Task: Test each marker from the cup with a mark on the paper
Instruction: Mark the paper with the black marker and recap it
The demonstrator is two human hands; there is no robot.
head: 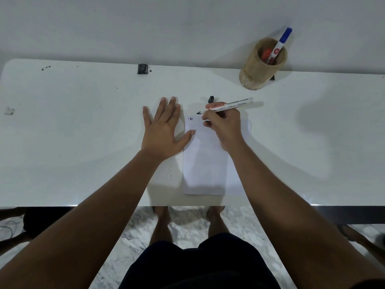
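A white sheet of paper [205, 167] lies in front of me on the white table [83, 126]. Three short marks [190, 119] sit near its top left corner. My right hand [224, 126] grips an uncapped white permanent marker [231, 104], its black tip just right of the marks and close to the paper. My left hand [162, 130] lies flat with spread fingers, the thumb pressing the paper's left edge. A small black cap [211, 99] rests on the table beyond my right hand. The tan cup [261, 65] at the back right holds a blue-capped marker [281, 44] and a red-capped one [267, 54].
A small black clip [142, 69] sits at the table's far edge against the white wall. Dark specks dot the table left of the paper. My feet stand on marble floor below the near edge.
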